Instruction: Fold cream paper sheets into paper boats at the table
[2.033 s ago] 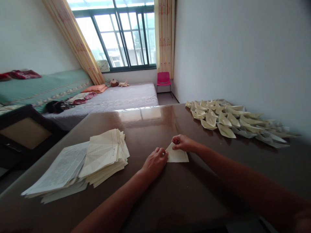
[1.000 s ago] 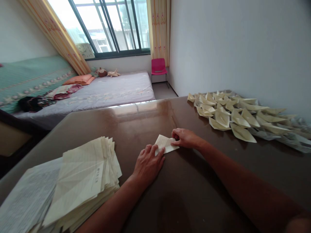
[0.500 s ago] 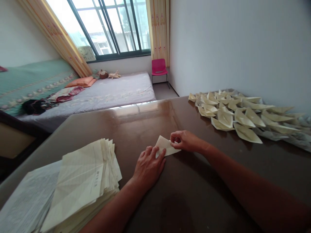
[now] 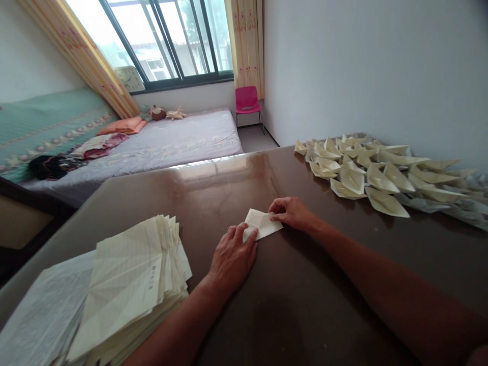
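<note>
The small folded paper [image 4: 265, 223] lay on the brown worktop [image 4: 206, 203] between my two hands. My left hand [image 4: 232, 256] rested over its left end, fingers slightly spread and thumb on the paper, pressing rather than gripping. My right hand [image 4: 293, 213] was curled almost closed, thumb and forefinger drawn narrow at the upper right edge, seeming to pinch it; whether they held one layer or several, I could not tell.

As I judged it, a clean crease called for a steady left hand, the layers lined up before any firm pressure, and the right fingertips working along the edge without tugging. Too hard a pull could have skewed the fold or torn thin paper; the hard worktop gave good backing.

To my left lay a thick stack of cream sheets [image 4: 122, 274], creases showing on the top one, partly over some printed sheets [image 4: 49, 305]. Well off to the right, a crowd of folded paper boats [image 4: 353, 179] sat near the wall [image 4: 343, 76].
</note>
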`<state>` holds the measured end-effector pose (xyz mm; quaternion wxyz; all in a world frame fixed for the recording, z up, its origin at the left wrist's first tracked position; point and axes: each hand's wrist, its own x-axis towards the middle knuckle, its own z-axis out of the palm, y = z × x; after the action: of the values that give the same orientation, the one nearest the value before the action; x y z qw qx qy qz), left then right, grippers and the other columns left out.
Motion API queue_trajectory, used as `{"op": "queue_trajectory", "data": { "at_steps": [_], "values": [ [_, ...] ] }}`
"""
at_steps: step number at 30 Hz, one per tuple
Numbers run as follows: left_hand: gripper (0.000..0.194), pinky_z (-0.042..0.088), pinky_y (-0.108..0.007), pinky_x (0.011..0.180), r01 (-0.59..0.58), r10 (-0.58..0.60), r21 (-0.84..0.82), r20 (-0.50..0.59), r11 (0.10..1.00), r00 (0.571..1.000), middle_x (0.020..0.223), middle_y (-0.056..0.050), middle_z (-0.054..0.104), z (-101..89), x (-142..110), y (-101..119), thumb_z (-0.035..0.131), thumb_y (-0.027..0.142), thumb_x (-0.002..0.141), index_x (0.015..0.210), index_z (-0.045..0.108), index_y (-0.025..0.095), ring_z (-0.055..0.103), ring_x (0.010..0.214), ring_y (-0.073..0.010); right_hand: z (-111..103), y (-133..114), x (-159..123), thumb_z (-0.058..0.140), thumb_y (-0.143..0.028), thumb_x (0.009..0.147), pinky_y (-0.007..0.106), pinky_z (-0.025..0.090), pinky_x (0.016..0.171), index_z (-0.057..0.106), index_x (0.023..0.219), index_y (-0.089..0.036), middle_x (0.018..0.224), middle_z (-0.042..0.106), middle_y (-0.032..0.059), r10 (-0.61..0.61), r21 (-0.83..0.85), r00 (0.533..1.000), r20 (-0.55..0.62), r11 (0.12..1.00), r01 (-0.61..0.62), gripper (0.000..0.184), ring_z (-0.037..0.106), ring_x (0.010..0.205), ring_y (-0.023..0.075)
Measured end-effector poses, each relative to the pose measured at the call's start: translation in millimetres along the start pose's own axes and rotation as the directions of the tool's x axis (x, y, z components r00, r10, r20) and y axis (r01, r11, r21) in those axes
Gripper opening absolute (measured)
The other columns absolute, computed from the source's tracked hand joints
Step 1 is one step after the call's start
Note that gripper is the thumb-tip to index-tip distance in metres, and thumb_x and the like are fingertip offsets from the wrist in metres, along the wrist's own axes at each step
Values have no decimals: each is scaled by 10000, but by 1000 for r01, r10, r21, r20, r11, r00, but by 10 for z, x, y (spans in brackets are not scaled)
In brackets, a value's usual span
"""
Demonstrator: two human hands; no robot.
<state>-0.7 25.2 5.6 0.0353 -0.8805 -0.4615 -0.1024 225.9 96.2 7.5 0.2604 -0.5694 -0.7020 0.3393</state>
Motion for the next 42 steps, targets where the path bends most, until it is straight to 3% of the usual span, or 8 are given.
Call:
{"op": "queue_trajectory", "data": {
  "at_steps": [5,8,11,14,19,25,35,42],
  "values": [
    [393,455,-387,964,15,-14,11,-60,1000,998,1193,-113,506,69,4,-18,461,287,922,1287,452,141,473,1092,-249,27,-8,-50,714,-248,719,226,437,650,718,769,-206,743,715,-6,5,-115,998,-69,993,-13,65,630,693,136],
    [249,470,-378,926,17,-13,56,-66,998,998,1097,-105,550,72,20,-36,473,254,921,1122,538,121,499,1035,-244,47,-14,-95,659,-253,783,235,429,689,721,794,-219,808,712,1,-112,-276,991,-68,957,89,72,627,749,143],
    [149,486,-363,868,-41,44,79,-40,996,998,973,-84,584,31,25,-42,455,223,936,935,583,146,517,967,-229,59,-96,-142,591,-255,847,255,415,723,708,801,-210,868,692,34,-254,-519,967,0,827,217,134,607,837,169],
    [184,488,-357,842,-86,88,66,-25,994,996,922,-83,596,-23,19,-33,441,224,949,891,599,149,521,947,-219,49,-231,-171,523,-212,885,283,405,715,692,791,-176,866,668,84,-291,-707,946,143,639,303,197,584,873,204],
    [205,484,-365,826,-111,106,56,78,992,991,966,-104,607,-87,20,-35,522,306,920,951,622,130,523,964,-240,-8,-342,-231,549,-189,860,319,408,761,692,840,-139,915,643,131,-309,-750,886,345,476,459,153,558,907,238],
    [214,473,-356,839,-190,165,123,193,974,967,1060,-132,617,-133,31,-49,516,142,891,1081,607,104,537,984,-249,-12,-258,-354,502,-333,904,380,406,892,671,983,-102,1055,614,152,-405,-725,854,325,473,500,296,502,1019,271],
    [307,497,-349,872,-143,115,134,196,981,974,1143,-130,621,-150,12,-26,500,90,886,1188,552,104,543,1060,-247,-89,-165,-334,570,-394,847,395,398,969,627,1114,-98,1177,606,159,-471,-554,817,334,603,574,402,502,1091,271],
    [287,509,-310,870,-114,106,28,209,993,972,1175,-80,629,-205,29,-155,519,202,913,1195,544,153,549,1055,-211,-72,-263,-322,551,-155,830,325,439,885,574,1193,-99,1096,662,135,-363,-614,846,391,581,533,367,554,1013,236]
  ]
}}
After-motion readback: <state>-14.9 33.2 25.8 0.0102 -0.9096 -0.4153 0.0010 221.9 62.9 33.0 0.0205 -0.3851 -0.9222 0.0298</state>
